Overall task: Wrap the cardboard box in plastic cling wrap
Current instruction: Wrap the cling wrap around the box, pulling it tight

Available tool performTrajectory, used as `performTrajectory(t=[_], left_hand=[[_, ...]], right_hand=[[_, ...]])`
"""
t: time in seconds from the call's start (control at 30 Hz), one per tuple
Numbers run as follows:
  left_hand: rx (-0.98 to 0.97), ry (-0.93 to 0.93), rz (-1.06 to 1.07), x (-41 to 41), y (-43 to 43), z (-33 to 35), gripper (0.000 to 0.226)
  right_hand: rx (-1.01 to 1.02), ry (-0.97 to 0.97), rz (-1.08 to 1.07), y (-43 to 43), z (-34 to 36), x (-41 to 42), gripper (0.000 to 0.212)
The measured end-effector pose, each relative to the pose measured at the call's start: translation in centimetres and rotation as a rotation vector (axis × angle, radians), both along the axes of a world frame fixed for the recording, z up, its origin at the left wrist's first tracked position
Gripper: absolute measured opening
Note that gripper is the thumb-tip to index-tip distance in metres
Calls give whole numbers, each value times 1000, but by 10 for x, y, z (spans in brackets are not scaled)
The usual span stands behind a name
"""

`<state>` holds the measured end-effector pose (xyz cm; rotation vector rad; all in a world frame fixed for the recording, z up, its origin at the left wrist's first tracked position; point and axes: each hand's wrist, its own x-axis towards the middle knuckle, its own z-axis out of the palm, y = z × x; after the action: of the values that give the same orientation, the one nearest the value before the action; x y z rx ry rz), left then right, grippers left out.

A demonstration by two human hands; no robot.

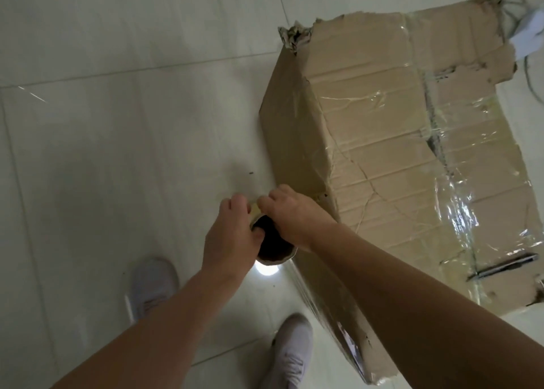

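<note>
Looking down from head height, the view caught both bare forearms reaching toward a roll of cling wrap [272, 246] held upright beside the near corner of the cardboard box [382, 141]. Only the roll's dark hollow core and pale cardboard rim showed; the rest of it was hidden beneath the hands. The left hand [232, 235] had its grip clenched on the roll, thumb hooked into the core opening and fingers curled over the far side. The right hand [290, 215] was bent at the wrist with its grip closed over the top edge of the roll, fingertips out of sight, so exactly what they pinched was hard to make out.

The box sat on the pale tiled floor [117, 124], right of the hands, its top already glinting with clear film and its far corner torn ragged. Its right edge was cut off by the frame, and the right forearm covered part of its near side. No writing or label could be read anywhere. Two light-coloured shoes [153, 285] stood on the floor below the arms. A grey cable [527, 65] lay past the box, partly cut off.
</note>
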<state>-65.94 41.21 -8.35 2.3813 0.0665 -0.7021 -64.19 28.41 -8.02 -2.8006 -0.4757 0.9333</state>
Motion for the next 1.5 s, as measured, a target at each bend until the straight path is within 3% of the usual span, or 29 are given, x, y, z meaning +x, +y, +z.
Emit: performTrajectory(t=[0.1, 0.23, 0.37, 0.5, 0.73, 0.83, 0.9, 1.03, 1.13, 1.2, 1.3, 1.5], left_hand=[[28, 7, -70, 14, -2, -1, 20], [65, 24, -109, 14, -6, 0, 17], [88, 3, -233, 18, -9, 1, 18], [80, -5, -198, 33, -5, 0, 21], [-18, -51, 55, 57, 5, -6, 21], [-42, -55, 56, 64, 0, -7, 20], [-57, -46, 93, 64, -5, -6, 18], [-45, 4, 193, 57, -6, -4, 17], [22, 22, 54, 61, -3, -2, 19], [92, -26, -129, 72, -2, -1, 20], [113, -44, -290, 92, 0, -1, 20], [53, 12, -129, 121, 19, -5, 20]], right_hand=[[38, -47, -98, 1, 0, -2, 38], [35, 65, -654, -3, 2, -14, 31], [64, 178, -773, -5, -1, -25, 21], [84, 92, -664, 0, 0, -2, 25], [103, -114, -41, 2, 2, 60, 26], [96, -149, 46, -3, 2, 69, 26], [113, -161, -170, -4, -1, 66, 27], [188, 100, -965, 0, -6, 40, 34], [211, 264, -1167, 4, -12, 21, 29], [194, 214, -1101, 7, -12, 23, 24], [127, 69, -791, 10, -8, 41, 18], [78, -183, -100, 15, 1, 93, 23]])
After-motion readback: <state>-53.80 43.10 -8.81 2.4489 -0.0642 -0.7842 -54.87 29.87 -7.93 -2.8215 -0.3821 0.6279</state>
